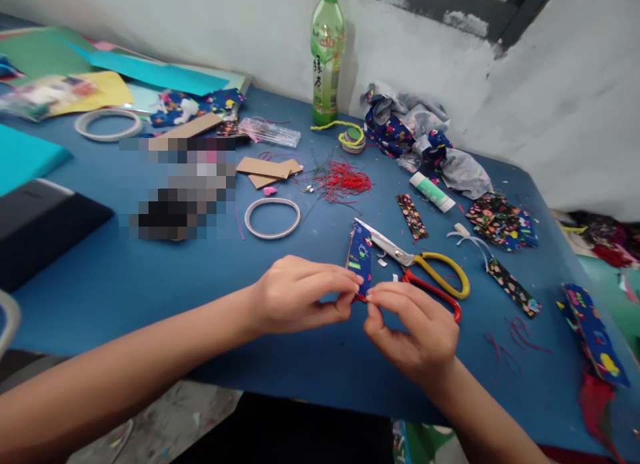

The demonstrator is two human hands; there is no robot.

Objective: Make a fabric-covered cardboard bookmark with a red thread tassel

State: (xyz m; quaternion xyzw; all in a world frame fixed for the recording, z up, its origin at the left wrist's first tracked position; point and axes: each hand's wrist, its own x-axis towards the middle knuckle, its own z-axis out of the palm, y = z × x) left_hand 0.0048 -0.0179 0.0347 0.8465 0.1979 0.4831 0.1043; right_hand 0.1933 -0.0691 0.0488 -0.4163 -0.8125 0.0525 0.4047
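A narrow strip covered in blue patterned fabric [361,254] points away from me, a brown edge showing along its left side. My left hand [307,291] pinches the near end of this strip between thumb and fingers. Right beside it, my right hand [413,331] is closed in a pinch at the strip's lower corner. A small bit of red shows between the fingertips; what the right fingers hold is hidden. Just beyond the right hand lie scissors [400,251] with one yellow and one red handle, their blades partly spread and the tip close to the strip.
Around the blue table [295,377] lie tape rolls [273,219], cardboard strips [265,169], red threads [347,179], a glue stick [433,191] and a black floral strip with white cord [513,287]. A green bottle [326,64] stands at the wall near crumpled fabric [415,124].
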